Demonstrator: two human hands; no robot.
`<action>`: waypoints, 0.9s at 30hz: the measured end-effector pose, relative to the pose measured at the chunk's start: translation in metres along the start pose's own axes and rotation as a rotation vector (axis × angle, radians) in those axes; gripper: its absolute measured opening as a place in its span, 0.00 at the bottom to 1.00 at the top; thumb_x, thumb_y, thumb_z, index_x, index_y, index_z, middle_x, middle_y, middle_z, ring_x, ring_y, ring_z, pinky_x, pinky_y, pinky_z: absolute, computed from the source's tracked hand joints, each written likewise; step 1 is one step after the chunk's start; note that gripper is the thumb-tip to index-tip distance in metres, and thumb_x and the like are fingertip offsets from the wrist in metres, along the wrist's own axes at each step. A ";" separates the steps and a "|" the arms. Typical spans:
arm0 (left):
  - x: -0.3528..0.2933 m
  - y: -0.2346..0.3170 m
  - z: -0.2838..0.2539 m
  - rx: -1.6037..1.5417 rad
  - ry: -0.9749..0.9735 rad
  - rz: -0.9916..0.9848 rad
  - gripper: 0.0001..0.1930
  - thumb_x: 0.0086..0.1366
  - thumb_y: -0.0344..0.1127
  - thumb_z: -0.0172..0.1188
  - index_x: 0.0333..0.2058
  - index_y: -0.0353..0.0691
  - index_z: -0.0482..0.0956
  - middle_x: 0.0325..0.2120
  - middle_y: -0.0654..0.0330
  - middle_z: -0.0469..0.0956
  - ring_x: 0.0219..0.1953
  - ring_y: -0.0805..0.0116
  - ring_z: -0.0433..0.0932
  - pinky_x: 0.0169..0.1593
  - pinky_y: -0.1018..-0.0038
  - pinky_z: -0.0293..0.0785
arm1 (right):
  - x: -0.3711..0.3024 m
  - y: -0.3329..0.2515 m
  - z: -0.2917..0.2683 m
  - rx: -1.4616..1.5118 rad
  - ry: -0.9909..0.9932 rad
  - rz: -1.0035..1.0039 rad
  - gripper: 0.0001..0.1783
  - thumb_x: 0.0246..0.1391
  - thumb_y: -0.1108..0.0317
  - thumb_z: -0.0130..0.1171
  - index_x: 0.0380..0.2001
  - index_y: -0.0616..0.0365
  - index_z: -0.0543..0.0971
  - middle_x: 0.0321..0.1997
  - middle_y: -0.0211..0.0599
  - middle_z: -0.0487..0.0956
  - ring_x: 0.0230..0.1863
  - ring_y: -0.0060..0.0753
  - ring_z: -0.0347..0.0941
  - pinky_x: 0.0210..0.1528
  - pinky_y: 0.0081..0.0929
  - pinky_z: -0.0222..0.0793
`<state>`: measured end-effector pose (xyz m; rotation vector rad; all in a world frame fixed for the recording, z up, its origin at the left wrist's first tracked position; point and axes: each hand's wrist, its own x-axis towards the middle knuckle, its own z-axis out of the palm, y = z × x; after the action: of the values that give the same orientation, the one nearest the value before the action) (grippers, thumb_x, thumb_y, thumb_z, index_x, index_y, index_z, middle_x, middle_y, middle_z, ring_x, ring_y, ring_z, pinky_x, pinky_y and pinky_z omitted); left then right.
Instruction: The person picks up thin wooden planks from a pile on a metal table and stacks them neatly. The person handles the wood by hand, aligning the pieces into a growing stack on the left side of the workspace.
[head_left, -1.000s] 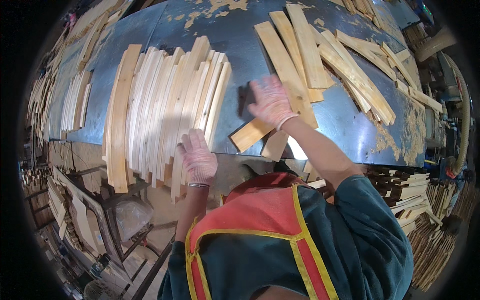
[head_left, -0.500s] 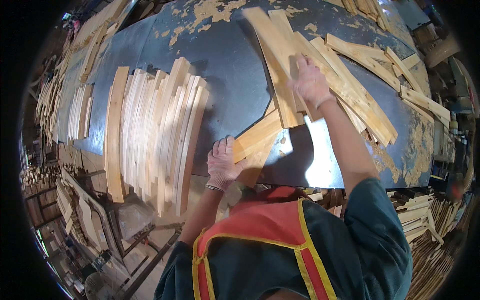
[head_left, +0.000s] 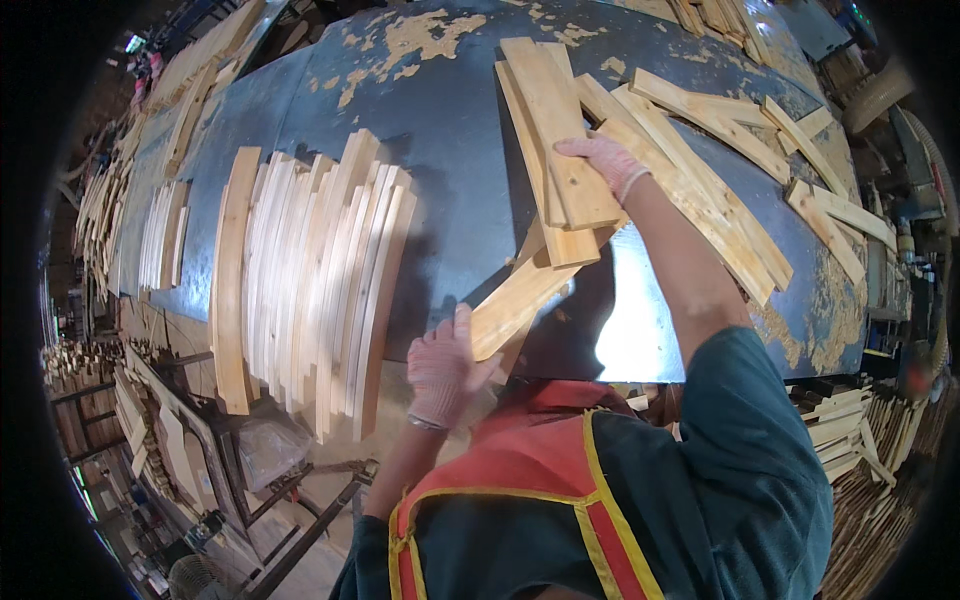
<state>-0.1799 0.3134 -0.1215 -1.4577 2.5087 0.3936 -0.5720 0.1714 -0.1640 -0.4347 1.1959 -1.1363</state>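
Note:
My left hand [head_left: 441,368], in a pale knitted glove, grips the near end of a short wooden board [head_left: 525,300] at the table's front edge. Its fingers lie along one side and the thumb along the other. My right hand [head_left: 605,163], gloved too, is closed on the right edge of a light plank [head_left: 556,125], with the thumb on its top face. Its fingertips are hidden. This plank lies over another plank [head_left: 572,248], whose near end covers the far end of the short board. Left of my hands stands a row of pale wooden strips [head_left: 320,270], side by side.
The dark table [head_left: 450,130] has patches of sawdust [head_left: 425,40]. Long planks [head_left: 700,190] lie slanted right of my right hand, with shorter pieces [head_left: 835,215] beyond them. A smaller bundle of strips [head_left: 163,235] is at the left. A metal frame [head_left: 215,440] stands below the left edge.
My right hand has come slightly nearer, pulling the top plank toward me over the one beneath. My left hand and the short board have shifted a little nearer. A short piece at far right has turned.

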 end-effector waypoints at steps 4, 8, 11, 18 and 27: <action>-0.063 -0.071 0.018 -0.371 0.021 -0.091 0.42 0.59 0.54 0.74 0.65 0.36 0.71 0.44 0.52 0.83 0.42 0.55 0.84 0.46 0.60 0.80 | -0.084 0.005 0.042 0.103 -0.061 -0.031 0.47 0.46 0.69 0.79 0.68 0.66 0.67 0.55 0.49 0.82 0.50 0.44 0.84 0.54 0.43 0.83; -0.096 -0.116 0.042 -1.352 -0.173 -0.381 0.36 0.61 0.49 0.73 0.62 0.33 0.76 0.43 0.53 0.84 0.40 0.56 0.84 0.47 0.63 0.80 | -0.127 0.069 0.075 -0.380 0.089 -0.277 0.67 0.42 0.67 0.81 0.78 0.71 0.49 0.67 0.56 0.76 0.66 0.43 0.75 0.68 0.33 0.72; -0.080 -0.148 0.071 -1.601 -0.227 -0.244 0.30 0.66 0.45 0.68 0.60 0.31 0.77 0.41 0.60 0.83 0.44 0.65 0.82 0.50 0.69 0.79 | -0.133 0.136 0.138 -0.631 0.086 -0.226 0.71 0.40 0.58 0.81 0.80 0.67 0.46 0.73 0.62 0.68 0.73 0.50 0.68 0.73 0.36 0.65; -0.046 -0.135 0.046 -1.153 -0.192 -0.216 0.30 0.71 0.54 0.60 0.57 0.30 0.79 0.49 0.45 0.84 0.52 0.52 0.82 0.58 0.63 0.76 | -0.087 0.195 0.201 -0.724 0.275 -0.145 0.61 0.43 0.56 0.78 0.75 0.64 0.56 0.62 0.65 0.74 0.64 0.63 0.74 0.67 0.42 0.71; -0.043 -0.116 -0.032 -0.212 -0.143 -0.350 0.47 0.69 0.65 0.58 0.75 0.37 0.59 0.68 0.42 0.71 0.67 0.45 0.74 0.69 0.56 0.68 | -0.104 0.210 0.236 0.164 -0.119 0.191 0.35 0.55 0.68 0.72 0.65 0.58 0.71 0.41 0.30 0.80 0.27 0.21 0.67 0.25 0.20 0.61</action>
<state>-0.0593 0.2824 -0.0917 -1.8341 2.0976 0.6858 -0.2603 0.2842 -0.1888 -0.2529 1.0095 -1.0199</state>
